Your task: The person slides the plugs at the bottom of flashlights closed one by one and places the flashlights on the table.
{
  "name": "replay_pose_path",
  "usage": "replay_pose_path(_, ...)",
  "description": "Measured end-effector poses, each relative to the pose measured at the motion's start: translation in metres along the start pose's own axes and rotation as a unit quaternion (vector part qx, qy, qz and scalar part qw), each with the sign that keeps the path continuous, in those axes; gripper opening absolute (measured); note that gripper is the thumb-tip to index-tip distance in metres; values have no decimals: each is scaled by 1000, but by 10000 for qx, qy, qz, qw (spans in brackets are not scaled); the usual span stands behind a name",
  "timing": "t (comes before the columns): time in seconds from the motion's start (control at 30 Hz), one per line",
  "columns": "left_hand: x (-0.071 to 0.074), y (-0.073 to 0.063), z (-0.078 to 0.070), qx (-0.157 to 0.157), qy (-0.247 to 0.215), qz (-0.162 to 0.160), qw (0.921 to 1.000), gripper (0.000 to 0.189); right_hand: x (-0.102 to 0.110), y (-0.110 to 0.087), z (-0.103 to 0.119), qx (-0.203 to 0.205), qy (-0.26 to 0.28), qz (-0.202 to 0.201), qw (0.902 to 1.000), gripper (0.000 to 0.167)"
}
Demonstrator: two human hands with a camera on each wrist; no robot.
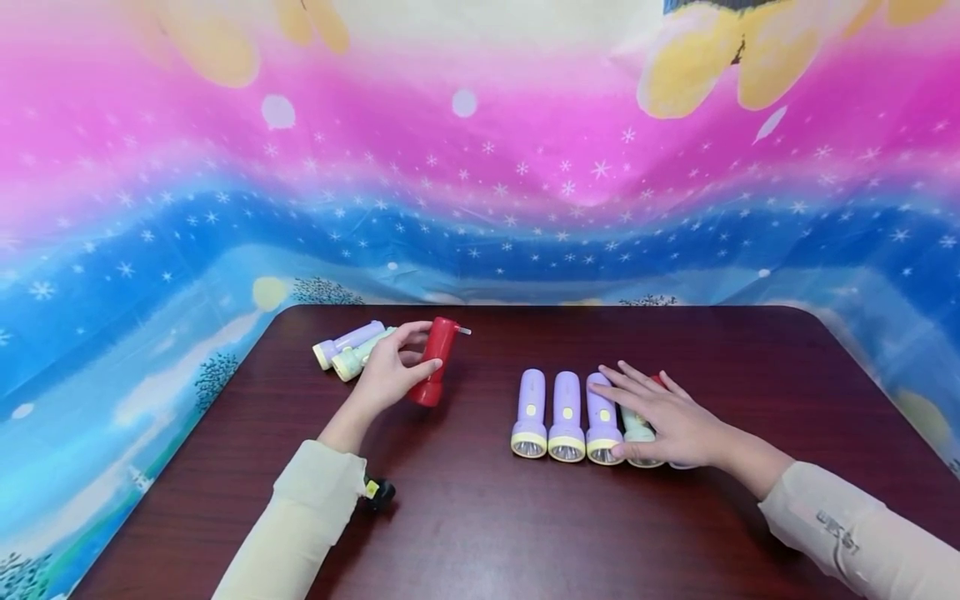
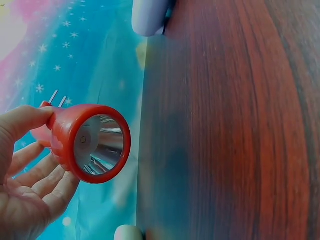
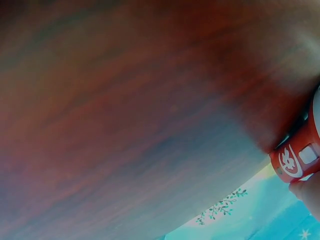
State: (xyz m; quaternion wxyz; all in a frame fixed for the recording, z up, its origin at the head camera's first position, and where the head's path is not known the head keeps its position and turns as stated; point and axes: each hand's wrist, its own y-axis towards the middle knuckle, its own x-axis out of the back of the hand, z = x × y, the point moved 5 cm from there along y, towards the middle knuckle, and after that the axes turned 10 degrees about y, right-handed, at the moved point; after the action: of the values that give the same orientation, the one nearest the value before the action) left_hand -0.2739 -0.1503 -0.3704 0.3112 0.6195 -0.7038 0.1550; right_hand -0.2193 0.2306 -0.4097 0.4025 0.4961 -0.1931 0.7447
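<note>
Because the left hand [image 1: 384, 373] grasps the red flashlight [image 1: 432, 368] between thumb and fingers, tilted and apparently raised off the table [image 1: 450, 533], a loosened grip could let it slip and roll. Its metal prongs [image 1: 464, 331] stick out near the tail end, so they might scratch a neighbouring casing. Above the row, the right hand [image 1: 686, 425] has its fingers spread and mostly straight, grasping nothing visible; a sideways nudge could knock the three purple flashlights [image 1: 567, 400] and the green flashlight [image 1: 636, 429] out of line. A second red flashlight [image 3: 296, 155] lies partly hidden beneath that hand. Beyond the left hand, a loose purple flashlight [image 1: 356, 337] and a loose green flashlight [image 1: 352, 360] lie slanted together. No container shows; the row lies directly on the table.
</note>
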Motion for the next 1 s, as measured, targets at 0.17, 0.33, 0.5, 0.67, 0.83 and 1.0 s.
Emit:
replay_pose_path(0.17, -2, 0, -3, -79, -219, -121, 9997, 61, -1, 0, 0, -16, 48, 30, 10000, 85)
replay_pose_path(0.33, -7, 0, -10, -192, -414, -211, 9987, 60, -1, 1, 0, -32, 49, 43, 10000, 85)
replay_pose_path(0.5, -12, -2, -16, -206, -413, -222, 9987, 60, -2, 1, 0, -17, 49, 22, 10000, 85)
replay_pose_path(0.67, -16, -4, -22, -212, -507, -236, 9982, 61, -1, 1, 0, -2, 15, -1, 10000, 85)
replay_pose_path(0.83, -20, -5, -29, -287, -625, -271, 9973, 62, 0, 0, 0, -37, 44, -16, 10000, 85)
replay_pose_path(1.0, -25, -5, -34, -335, -750, -343, 9960, 63, 0, 0, -1, -29, 48, -19, 10000, 85)
